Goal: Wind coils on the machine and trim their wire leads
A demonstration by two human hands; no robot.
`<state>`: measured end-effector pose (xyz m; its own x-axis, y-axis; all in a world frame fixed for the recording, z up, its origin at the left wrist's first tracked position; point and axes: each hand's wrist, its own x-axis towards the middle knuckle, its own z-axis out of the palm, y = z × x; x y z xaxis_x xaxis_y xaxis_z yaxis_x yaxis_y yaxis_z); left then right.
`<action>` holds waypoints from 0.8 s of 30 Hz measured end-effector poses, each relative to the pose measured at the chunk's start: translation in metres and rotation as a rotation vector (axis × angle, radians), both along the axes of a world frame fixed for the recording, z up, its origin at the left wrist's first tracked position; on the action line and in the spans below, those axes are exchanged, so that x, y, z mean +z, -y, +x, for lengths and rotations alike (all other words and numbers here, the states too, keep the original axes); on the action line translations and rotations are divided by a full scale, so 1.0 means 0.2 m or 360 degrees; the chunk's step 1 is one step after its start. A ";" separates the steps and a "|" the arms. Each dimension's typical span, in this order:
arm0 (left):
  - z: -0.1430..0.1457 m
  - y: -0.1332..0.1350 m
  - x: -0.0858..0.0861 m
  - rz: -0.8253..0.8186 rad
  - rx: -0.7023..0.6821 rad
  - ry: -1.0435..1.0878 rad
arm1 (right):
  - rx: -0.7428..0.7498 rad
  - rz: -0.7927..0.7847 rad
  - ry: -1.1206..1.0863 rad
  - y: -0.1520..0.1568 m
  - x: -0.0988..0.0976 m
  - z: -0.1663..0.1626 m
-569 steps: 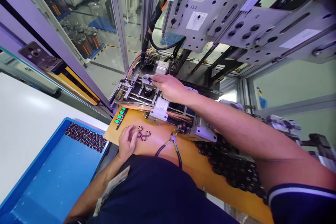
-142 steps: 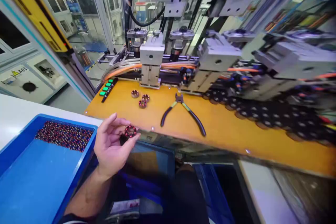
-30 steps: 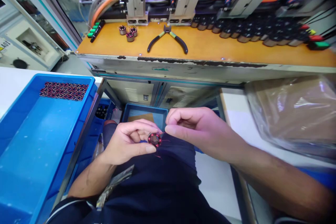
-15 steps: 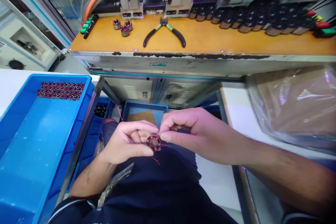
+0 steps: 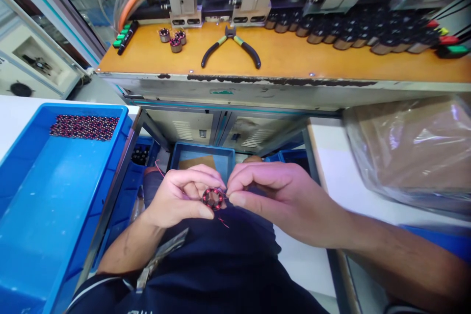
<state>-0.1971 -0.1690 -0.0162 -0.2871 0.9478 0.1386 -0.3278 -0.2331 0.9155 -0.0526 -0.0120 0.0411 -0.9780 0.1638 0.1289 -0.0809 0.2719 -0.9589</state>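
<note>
In front of my body, my left hand (image 5: 180, 194) grips a small ring-shaped motor stator (image 5: 212, 199) wound with red copper wire, its thumb along the lower edge and its fingers behind. The stator's round face is turned up toward me. Thin red wire ends stick out below it and at the far left of the hand. Close on its right side, my right hand (image 5: 272, 196) pinches a thin wire end coming from the stator between thumb and forefinger. The fingertips hide most of that wire.
Cutting pliers (image 5: 230, 41) lie spread on the orange bench (image 5: 147, 59), right of several small wound stators (image 5: 175, 45). Black-topped parts (image 5: 344, 39) line the back right. A blue tray (image 5: 40, 191) holding red wound parts stands left; a plastic-wrapped box (image 5: 412, 142) sits right.
My right hand has shifted slightly down and right, its fingertips a little farther from the stator. The stator has moved slightly left and tilted, still in my left hand.
</note>
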 end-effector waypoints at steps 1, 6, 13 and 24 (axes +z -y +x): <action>0.00 0.00 0.00 0.0007 0.0004 -0.0015 | 0.0000 0.0007 -0.0005 0.00 0.00 0.00; 0.01 -0.01 0.02 0.0060 0.0057 -0.0057 | -0.0015 0.0026 -0.0031 0.01 0.00 0.00; 0.02 -0.02 0.03 0.0047 -0.0009 0.0045 | -0.0028 0.0226 -0.0151 0.03 -0.01 0.03; 0.04 -0.02 0.01 -0.0021 -0.0225 0.0572 | 0.0054 0.0913 -0.0778 -0.06 -0.05 0.00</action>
